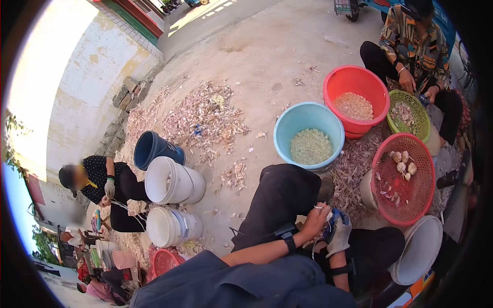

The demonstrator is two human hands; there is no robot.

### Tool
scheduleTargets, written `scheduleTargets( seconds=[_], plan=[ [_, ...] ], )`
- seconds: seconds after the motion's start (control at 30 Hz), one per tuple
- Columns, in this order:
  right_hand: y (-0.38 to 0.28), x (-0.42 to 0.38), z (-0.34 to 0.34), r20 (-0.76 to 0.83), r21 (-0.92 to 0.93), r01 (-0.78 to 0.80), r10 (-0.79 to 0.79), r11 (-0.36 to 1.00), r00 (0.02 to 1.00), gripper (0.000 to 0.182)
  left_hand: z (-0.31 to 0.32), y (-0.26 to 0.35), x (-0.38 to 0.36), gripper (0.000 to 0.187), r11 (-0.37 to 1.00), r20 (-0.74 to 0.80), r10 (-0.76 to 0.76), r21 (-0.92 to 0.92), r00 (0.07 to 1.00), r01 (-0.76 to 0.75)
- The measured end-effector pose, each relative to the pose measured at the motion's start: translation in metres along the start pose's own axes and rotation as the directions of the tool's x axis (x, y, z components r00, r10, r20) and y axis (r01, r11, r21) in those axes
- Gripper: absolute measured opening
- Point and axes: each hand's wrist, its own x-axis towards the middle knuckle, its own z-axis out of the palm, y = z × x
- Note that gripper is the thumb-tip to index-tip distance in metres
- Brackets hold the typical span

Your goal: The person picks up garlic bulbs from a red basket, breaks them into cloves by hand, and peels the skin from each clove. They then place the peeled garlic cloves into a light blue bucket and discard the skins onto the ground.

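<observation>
My left hand (pixel 315 222), bare, is closed at my lap, with a small pale piece at its fingertips that I cannot make out well. Right beside it, my right hand (pixel 339 235) wears a pale glove with blue on the fingers and is curled closed; what it holds is hidden. To the right of my knees a red perforated basket (pixel 380 159) holds several garlic bulbs (pixel 401 167) and loose bits. Ahead stands a light blue bucket (pixel 284 128) with peeled cloves (pixel 311 147) in it.
A red tub (pixel 334 82) of cloves and a green basket (pixel 423 120) stand near a co-worker (pixel 416 46). Another co-worker (pixel 97 185) sits left, beside white buckets (pixel 192 182) and a dark blue bucket (pixel 172 151). Garlic skins (pixel 197 123) cover the ground. A white bucket (pixel 418 256) is at right.
</observation>
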Motion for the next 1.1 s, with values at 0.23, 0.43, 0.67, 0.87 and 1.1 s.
scheduleTargets(
  seconds=[0.23,0.43,0.67,0.87,1.1],
  plan=[
    [0.011,-0.008,0.008,0.162,-0.143,0.033,-0.009,0.989,0.987,0.020,-0.018,0.000,-0.005,0.029,0.998,0.047,0.058,0.007,0.997,-0.059],
    [0.026,-0.010,0.002,0.284,-0.258,0.244,-0.168,0.935,0.944,0.024,-0.020,-0.009,-0.012,0.031,0.983,-0.024,0.146,0.112,0.989,-0.142],
    [-0.002,-0.040,0.028,0.287,-0.304,0.259,-0.171,0.917,0.943,0.027,-0.030,-0.017,-0.009,0.029,0.979,0.021,0.180,0.095,0.983,-0.181],
    [0.005,-0.043,0.034,0.364,-0.295,0.423,-0.309,0.857,0.879,0.027,-0.039,-0.010,-0.010,0.038,0.986,0.019,0.152,0.064,0.988,-0.153],
    [0.003,-0.049,0.036,0.339,-0.304,0.415,-0.310,0.857,0.888,0.031,-0.047,0.011,-0.022,0.061,0.984,0.013,0.141,0.104,0.990,-0.142]
  ],
)
